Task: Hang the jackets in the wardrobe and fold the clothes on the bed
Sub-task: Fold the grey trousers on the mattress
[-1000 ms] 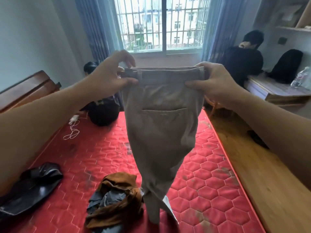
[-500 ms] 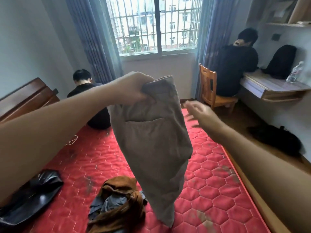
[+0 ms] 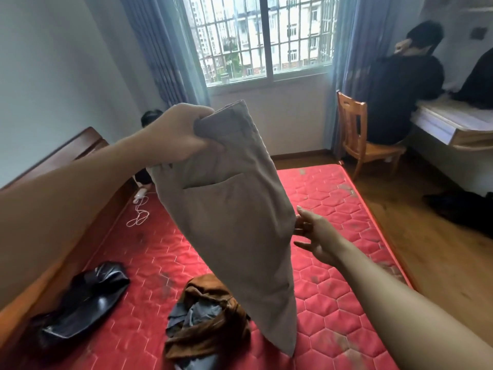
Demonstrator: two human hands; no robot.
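Gripped at the bunched waistband by the left hand, fingers curled tight round the cloth: khaki trousers, folded lengthwise, back pocket facing the camera, hanging tilted from upper left to lower right above the bed, leg ends low over the mattress just beside the clothes heap. Right hand holding nothing, fingers straight and spread, fingertips at the right edge of the trousers about halfway down; touching or just short of it, cannot tell. Below the trousers, on the red quilted mattress: a crumpled brown garment with a grey-blue garment bundled in its middle, partly hidden by the hanging legs. Further left, near the mattress edge, a shiny black leather jacket, crumpled, well apart from the heap. Toward the far left of the mattress, a looped white cable. Along the left side, a dark wooden bed frame; past it, mostly hidden by the left hand and the trousers, a dark-haired person low beside the bed. At right, a wooden chair with a seated person in black on it, facing a pale desk. Dark bag on the wooden floor near the desk. Beyond the bed, a barred window flanked by blue-grey curtains, apartment blocks outside.
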